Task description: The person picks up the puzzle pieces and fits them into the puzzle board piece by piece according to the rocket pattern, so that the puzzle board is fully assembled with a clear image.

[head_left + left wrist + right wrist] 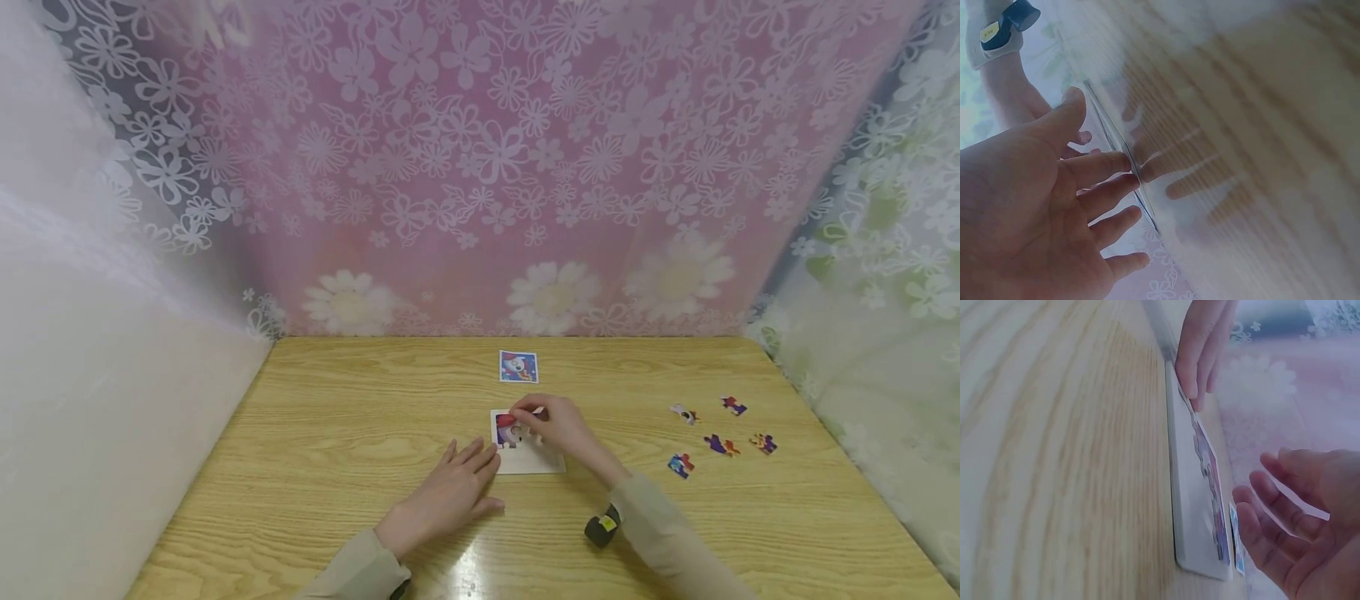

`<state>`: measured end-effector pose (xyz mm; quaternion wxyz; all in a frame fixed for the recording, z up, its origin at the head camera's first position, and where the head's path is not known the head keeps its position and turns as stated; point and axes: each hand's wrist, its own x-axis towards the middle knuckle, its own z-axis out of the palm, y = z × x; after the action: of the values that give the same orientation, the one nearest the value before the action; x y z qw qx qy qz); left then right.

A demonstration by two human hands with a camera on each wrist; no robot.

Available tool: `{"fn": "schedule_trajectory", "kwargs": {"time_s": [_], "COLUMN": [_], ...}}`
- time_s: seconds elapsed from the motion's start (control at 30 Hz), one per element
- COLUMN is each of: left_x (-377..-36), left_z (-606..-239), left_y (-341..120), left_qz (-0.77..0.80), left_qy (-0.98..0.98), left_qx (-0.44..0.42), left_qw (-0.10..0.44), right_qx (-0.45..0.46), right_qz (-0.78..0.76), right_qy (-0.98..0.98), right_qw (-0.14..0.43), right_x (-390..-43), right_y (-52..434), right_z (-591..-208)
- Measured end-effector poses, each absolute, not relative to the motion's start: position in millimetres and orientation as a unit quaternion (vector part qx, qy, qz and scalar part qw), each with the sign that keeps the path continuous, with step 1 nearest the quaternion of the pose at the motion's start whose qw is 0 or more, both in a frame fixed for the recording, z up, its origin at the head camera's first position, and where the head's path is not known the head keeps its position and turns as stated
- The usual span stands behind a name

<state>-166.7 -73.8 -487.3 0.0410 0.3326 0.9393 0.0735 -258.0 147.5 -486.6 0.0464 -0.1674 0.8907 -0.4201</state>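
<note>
A white puzzle board (534,464) lies on the table with joined pieces (507,430) along its upper part, showing red, purple and white. My left hand (444,493) rests at the board's left edge, its fingers extended; in the left wrist view the fingertips (1124,161) touch the rim. Over the board's upper right is my right hand (558,427), hiding some of the pieces. From the right wrist view, the right hand (1313,519) has loosely bent fingers with a gap between them, and no piece shows there.
Beyond the board lies a small picture card (519,367). Several loose puzzle pieces (722,445) are scattered on the table's right side. A patterned curtain (480,167) hangs behind the table (337,417), with light fabric at both sides.
</note>
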Motion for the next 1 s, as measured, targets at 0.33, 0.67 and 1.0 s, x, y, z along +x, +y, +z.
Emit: {"fn": "schedule_trajectory", "kwargs": {"time_s": [0.33,0.67,1.0], "left_x": [-169,-168,-167], "left_z": [-492,-492,-490], "left_y": [-74,-75,-74], "left_qz": [0.067,0.065,0.065], "left_qy": [0.938,0.938,0.937], "left_qx": [0.337,0.340,0.342], "left_qw": [0.037,0.034,0.034], "right_qx": [-0.154,-0.132,-0.079], "right_qz": [-0.450,-0.455,-0.383], "right_qy": [0.880,0.878,0.915], "right_qw": [-0.008,-0.068,-0.096], "right_x": [-253,-250,-248], "right_y": [189,246,317], "right_z": [-489,-486,-476]}}
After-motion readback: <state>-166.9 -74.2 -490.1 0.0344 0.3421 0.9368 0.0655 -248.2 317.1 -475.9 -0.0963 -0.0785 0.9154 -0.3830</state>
